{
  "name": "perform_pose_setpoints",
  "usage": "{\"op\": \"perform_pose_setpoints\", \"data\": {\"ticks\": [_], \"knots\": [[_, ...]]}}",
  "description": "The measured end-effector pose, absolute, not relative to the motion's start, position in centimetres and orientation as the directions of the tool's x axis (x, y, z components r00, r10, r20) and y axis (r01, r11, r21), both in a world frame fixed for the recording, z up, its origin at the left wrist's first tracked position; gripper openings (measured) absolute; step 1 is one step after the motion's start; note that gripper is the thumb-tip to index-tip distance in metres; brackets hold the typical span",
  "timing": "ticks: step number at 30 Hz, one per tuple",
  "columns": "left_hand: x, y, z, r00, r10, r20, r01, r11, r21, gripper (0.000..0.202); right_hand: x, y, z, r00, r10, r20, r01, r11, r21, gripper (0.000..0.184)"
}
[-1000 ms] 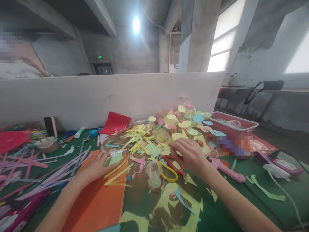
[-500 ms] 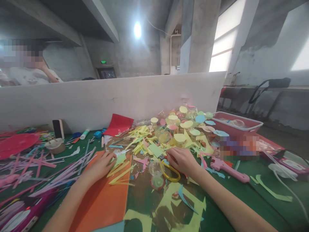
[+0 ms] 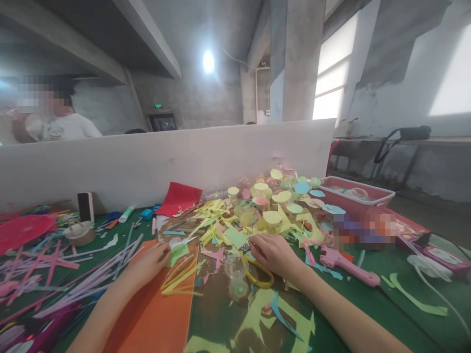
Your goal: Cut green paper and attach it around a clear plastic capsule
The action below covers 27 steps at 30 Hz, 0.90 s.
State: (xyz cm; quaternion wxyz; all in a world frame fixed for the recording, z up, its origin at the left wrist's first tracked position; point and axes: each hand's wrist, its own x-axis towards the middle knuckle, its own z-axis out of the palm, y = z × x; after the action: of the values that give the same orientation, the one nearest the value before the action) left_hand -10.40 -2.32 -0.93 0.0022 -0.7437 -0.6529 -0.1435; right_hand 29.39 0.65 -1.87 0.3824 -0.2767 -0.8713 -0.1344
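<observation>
My left hand (image 3: 149, 264) is over an orange sheet (image 3: 154, 314), its thumb and fingers pinched at the edge of a small green paper piece (image 3: 179, 254). Thin yellow paper strips (image 3: 179, 277) lie just beside it on the sheet. My right hand (image 3: 274, 252) rests with curled fingers at the near side of the paper pile, over yellow-handled scissors (image 3: 270, 282). Whether its fingertips grip anything is hidden. A pale green paper strip (image 3: 235, 237) lies by those fingertips. Clear plastic cups (image 3: 238, 288) stand between the hands.
Yellow paper scraps and cups with paper discs (image 3: 272, 217) heap up before a white partition (image 3: 165, 157). At right are a pink glue gun (image 3: 349, 267) with a cord and a pink bin (image 3: 362, 193). Lilac strips (image 3: 106, 272) lie left. Beyond the partition is a person (image 3: 66, 122).
The green paper piece at my left hand has tilted and come slightly nearer. My right hand stays by the scissors. The view has shifted a little, and the person beyond the partition has moved.
</observation>
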Motion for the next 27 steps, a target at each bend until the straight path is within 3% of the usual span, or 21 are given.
{"op": "perform_pose_setpoints", "data": {"ticks": [8, 16, 24, 27], "knots": [[-10.6, -2.4, -0.6, 0.092, 0.950, 0.297, 0.974, -0.147, 0.171, 0.025, 29.3, 0.8, -2.2, -0.589, 0.386, 0.710, 0.589, 0.807, 0.050, 0.025], [-8.5, -2.8, 1.9, 0.085, 0.956, 0.282, 0.912, -0.188, 0.363, 0.039, 29.2, 0.8, -2.1, -0.599, 0.416, 0.685, 0.609, 0.791, 0.052, 0.021], [-4.2, -3.4, 6.5, -0.057, 0.907, 0.418, 0.873, -0.158, 0.462, 0.046, 28.3, 0.3, -1.6, -0.477, 0.505, 0.719, 0.702, 0.711, -0.034, 0.012], [-1.7, -2.7, 7.7, -0.016, 0.900, 0.436, 0.835, -0.228, 0.501, 0.044, 28.3, 0.3, -1.4, -0.453, 0.499, 0.739, 0.697, 0.715, -0.056, 0.021]]}}
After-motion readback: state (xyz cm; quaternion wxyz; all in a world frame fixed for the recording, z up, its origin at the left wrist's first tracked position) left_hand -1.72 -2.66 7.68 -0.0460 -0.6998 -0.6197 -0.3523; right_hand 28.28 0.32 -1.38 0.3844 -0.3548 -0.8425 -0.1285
